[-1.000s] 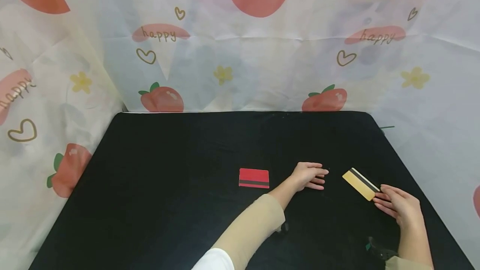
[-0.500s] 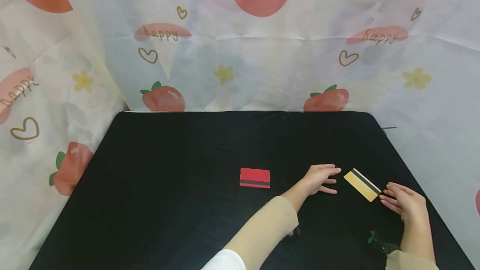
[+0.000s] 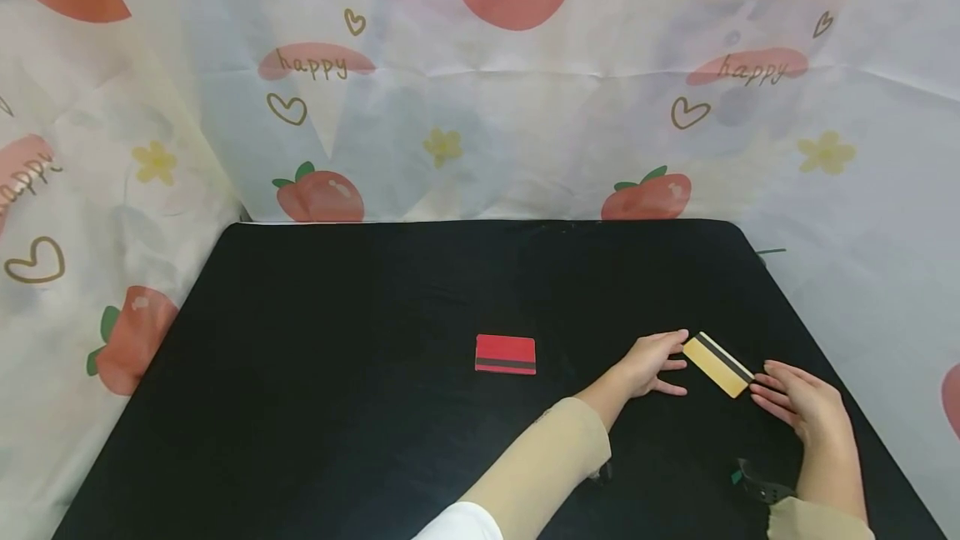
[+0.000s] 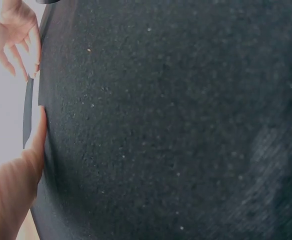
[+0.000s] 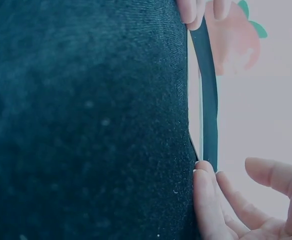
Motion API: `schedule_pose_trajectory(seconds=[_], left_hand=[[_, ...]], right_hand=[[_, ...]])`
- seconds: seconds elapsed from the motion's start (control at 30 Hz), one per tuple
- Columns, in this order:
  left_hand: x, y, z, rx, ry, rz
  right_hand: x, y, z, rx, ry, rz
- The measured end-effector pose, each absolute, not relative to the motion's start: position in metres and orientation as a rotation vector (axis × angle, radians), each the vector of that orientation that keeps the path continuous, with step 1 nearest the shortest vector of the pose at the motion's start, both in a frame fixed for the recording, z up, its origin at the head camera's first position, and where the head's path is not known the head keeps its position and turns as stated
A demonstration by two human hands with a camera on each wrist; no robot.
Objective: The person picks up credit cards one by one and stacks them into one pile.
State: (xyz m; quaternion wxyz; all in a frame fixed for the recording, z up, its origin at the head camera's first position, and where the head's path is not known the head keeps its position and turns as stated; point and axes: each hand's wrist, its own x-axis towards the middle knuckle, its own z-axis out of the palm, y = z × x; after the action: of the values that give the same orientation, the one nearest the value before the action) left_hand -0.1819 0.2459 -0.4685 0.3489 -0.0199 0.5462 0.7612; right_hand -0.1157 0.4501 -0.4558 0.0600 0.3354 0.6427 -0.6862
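Note:
A yellow card with a dark stripe and a white strip (image 3: 718, 365) lies slanted on the black table at the right. At its left end, the fingertips of my left hand (image 3: 651, 361) touch or nearly touch the corner, fingers spread. My right hand (image 3: 808, 400) is at the opposite end, fingertips against the card's edge. In the right wrist view, the thumb of the right hand (image 5: 256, 210) stands away from its fingers. A red card with a dark stripe (image 3: 506, 355) lies farther left, apart from both hands.
The black tabletop (image 3: 337, 373) extends to the left and behind the cards. A white printed cloth (image 3: 480, 132) hangs along the back and sides. A dark strap-like device (image 3: 757, 486) is at the right wrist.
My left hand has moved right, up to the yellow card's left end. My right hand drew back slightly from the card, then returned to its edge. The red card stays put.

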Motion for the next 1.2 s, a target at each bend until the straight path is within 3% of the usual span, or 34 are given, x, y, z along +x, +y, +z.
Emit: schedule_pose_trajectory(seconds=[1.2], left_hand=[[-0.184, 0.235, -0.473, -0.182, 1.372, 1.995]], right_hand=[[-0.116, 0.444, -0.459, 0.692, 1.532, -2.339]])
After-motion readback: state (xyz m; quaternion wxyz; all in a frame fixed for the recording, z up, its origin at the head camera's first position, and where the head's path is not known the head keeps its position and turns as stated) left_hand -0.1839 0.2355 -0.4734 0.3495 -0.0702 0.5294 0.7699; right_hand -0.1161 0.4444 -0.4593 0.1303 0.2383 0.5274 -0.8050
